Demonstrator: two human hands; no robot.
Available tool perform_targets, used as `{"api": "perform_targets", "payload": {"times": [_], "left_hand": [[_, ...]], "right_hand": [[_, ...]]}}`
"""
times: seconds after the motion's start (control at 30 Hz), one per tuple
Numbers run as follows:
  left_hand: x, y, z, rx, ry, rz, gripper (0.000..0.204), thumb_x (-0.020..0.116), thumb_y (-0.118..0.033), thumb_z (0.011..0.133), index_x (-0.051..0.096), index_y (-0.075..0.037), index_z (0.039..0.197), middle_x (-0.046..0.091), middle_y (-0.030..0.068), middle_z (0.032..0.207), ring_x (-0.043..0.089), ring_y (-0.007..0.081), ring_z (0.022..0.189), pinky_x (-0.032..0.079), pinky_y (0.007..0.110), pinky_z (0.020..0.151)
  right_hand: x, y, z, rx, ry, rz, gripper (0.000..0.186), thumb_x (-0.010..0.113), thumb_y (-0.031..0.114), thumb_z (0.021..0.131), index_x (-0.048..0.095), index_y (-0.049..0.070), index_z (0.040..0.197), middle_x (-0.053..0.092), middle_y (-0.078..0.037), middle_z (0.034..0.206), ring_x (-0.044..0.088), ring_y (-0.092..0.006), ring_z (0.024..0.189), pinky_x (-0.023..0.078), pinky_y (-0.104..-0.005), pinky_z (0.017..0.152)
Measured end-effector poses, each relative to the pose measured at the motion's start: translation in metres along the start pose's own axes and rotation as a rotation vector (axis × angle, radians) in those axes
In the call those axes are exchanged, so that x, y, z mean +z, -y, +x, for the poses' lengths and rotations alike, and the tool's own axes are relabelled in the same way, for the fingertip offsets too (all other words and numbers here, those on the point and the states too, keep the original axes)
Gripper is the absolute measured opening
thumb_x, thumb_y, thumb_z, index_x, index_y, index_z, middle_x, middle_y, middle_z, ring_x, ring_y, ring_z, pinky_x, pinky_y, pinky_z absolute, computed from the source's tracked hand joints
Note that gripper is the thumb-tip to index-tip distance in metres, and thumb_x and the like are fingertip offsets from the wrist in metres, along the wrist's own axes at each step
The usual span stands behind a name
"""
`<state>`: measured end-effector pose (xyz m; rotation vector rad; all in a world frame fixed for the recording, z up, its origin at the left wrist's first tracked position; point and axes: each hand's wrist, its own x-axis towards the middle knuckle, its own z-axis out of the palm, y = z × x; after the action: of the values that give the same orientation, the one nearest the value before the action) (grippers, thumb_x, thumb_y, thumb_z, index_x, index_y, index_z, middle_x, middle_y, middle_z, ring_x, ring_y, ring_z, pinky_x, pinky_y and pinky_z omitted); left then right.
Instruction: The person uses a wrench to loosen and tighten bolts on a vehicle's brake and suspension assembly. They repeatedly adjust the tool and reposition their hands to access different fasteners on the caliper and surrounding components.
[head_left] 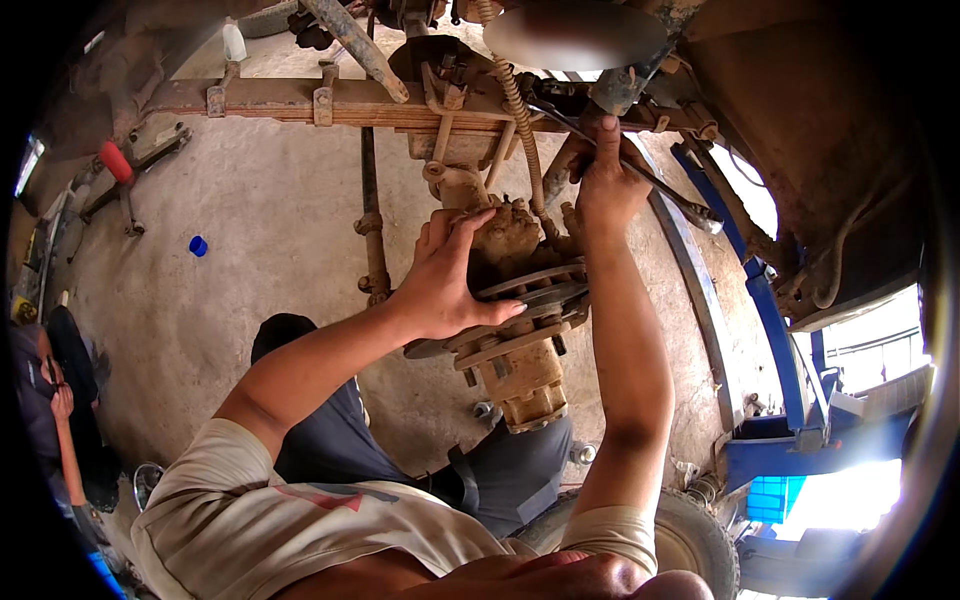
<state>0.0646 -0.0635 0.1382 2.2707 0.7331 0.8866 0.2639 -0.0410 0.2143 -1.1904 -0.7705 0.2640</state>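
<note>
My left hand (447, 275) is spread over the dirty brake assembly in the middle. Its fingers lie against the rusty brake caliper (510, 235), and the thumb reaches onto the brake disc (550, 297). Below the disc the rusty hub (525, 378) points toward me. At the upper right my right hand (612, 185) is closed around a long metal wrench (665, 190), thumb raised. One end of the wrench sticks out to the right; its other end runs in beside the leaf spring, under the lower end of a shock absorber (622, 88). Some fingers are hidden behind the hand.
The leaf spring (270, 103) crosses above, with a ribbed hose (515, 85) hanging past it. A red-handled jack (117, 163) and a blue cap (198, 246) are on the left floor. Another person's hand (62, 402) shows far left. Blue lift frame (775, 340) at right; tire (705, 540) below.
</note>
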Motion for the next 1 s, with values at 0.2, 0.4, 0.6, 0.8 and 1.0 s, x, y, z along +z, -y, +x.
{"api": "perform_targets", "payload": {"times": [0.2,0.4,0.6,0.8,1.0], "left_hand": [[0.002,0.002,-0.001,0.025,-0.013,0.008,0.1,0.08,-0.042,0.066,0.026,-0.005,0.142,0.033,0.0216,0.128,0.034,0.0375,0.124,0.03,0.044,0.107],[0.003,0.002,0.001,0.004,-0.022,0.003,0.104,0.079,-0.051,0.063,0.03,0.001,0.139,0.034,0.0223,0.128,0.035,0.038,0.121,0.028,0.046,0.106],[0.0,0.0,0.0,-0.012,0.0,0.018,0.102,0.081,-0.042,0.065,0.026,-0.003,0.142,0.032,0.0214,0.129,0.033,0.0379,0.125,0.029,0.044,0.108],[-0.005,0.001,-0.002,-0.034,-0.01,0.044,0.101,0.081,-0.043,0.066,0.027,-0.003,0.142,0.033,0.0225,0.128,0.033,0.0392,0.124,0.029,0.045,0.107],[-0.001,-0.001,0.0,-0.023,0.027,0.02,0.104,0.079,-0.048,0.065,0.027,-0.002,0.142,0.033,0.0237,0.128,0.034,0.0401,0.121,0.029,0.047,0.106]], "right_hand": [[0.012,0.004,-0.005,-0.093,0.0,-0.115,0.039,0.07,0.036,0.086,0.068,-0.002,0.079,0.066,-0.007,0.064,0.055,-0.0108,0.049,0.042,-0.0265,0.049],[0.023,0.011,-0.012,-0.233,0.053,-0.41,0.043,0.076,0.04,0.079,0.07,-0.002,0.081,0.068,-0.01,0.069,0.062,-0.0193,0.062,0.048,-0.0321,0.061],[0.032,0.001,-0.009,-0.291,0.146,-0.38,0.044,0.071,0.042,0.083,0.07,-0.002,0.087,0.067,-0.01,0.071,0.06,-0.0164,0.064,0.047,-0.0322,0.062],[0.004,-0.029,0.039,0.103,0.066,-0.454,0.046,0.062,0.046,0.09,0.067,0.002,0.079,0.059,-0.006,0.062,0.052,-0.0114,0.056,0.039,-0.0267,0.048],[-0.045,-0.113,0.122,0.364,0.115,0.549,0.041,0.051,0.05,0.094,0.054,0.009,0.088,0.042,0.0,0.061,0.034,-0.0105,0.046,0.025,-0.0238,0.04]]}}
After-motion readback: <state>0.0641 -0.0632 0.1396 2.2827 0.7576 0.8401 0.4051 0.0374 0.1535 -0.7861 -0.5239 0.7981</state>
